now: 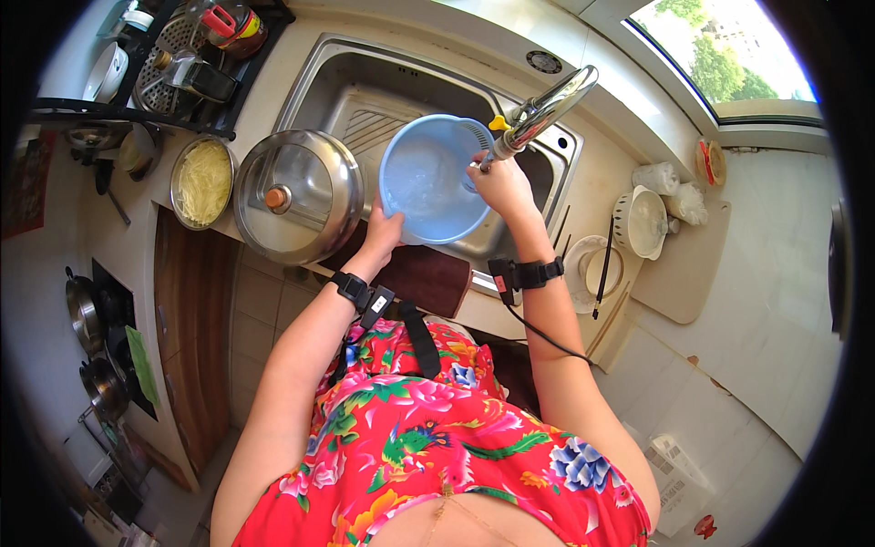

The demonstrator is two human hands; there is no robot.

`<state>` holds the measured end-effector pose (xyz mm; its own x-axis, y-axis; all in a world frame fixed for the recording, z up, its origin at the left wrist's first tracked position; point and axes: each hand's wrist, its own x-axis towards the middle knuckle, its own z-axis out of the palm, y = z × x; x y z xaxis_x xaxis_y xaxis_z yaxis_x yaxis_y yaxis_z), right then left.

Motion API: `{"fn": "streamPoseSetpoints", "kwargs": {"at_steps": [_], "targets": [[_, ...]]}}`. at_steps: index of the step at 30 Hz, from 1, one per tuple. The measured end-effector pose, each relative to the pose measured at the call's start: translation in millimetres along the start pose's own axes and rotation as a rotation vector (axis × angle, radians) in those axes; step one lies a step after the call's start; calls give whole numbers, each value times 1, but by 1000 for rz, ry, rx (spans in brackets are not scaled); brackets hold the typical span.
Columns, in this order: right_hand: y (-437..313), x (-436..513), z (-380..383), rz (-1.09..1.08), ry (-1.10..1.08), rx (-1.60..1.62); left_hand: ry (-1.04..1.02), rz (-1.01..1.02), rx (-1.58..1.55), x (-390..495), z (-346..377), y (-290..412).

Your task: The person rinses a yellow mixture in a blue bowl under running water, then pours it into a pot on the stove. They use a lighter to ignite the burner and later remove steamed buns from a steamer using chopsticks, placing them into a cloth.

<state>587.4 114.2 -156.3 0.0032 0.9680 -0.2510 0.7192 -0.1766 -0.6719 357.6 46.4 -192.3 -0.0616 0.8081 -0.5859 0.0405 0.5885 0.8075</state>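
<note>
A light blue plastic basin (410,154) is tilted over the stainless steel sink (342,75), with clear water inside. My left hand (385,229) grips its near left rim. On the far right side, my right hand (502,183) has its fingers around the lower end of the chrome faucet spout (519,133), just above the basin's slotted rim. A yellow faucet knob (500,123) shows beside the spout. Left of the basin lies a steel-rimmed glass pot lid (299,197) with an orange knob, partly over the sink.
A metal bowl of pale yellow shreds (204,183) stands by the lid. At right are a white basket (639,222), a plate with a bowl (588,273), chopsticks (608,331) and a cutting board (690,267). A brown cloth (431,280) hangs over the counter's front edge.
</note>
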Motion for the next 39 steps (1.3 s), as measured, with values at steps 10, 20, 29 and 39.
{"fn": "streamPoseSetpoints", "kwargs": {"at_steps": [10,20,29,39], "targets": [[4,11,8,-84,-69,237,-95,-308,-239,3,-8,-4],[59,43,-36,13,-102,63,-93,-264,-223,-1,-6,9],[65,58,-35,25,-21,-48,-103,-351,-371,-11,-9,19],[64,67,-39,-2,43,-90,-62,-304,-293,-22,-19,22]]}}
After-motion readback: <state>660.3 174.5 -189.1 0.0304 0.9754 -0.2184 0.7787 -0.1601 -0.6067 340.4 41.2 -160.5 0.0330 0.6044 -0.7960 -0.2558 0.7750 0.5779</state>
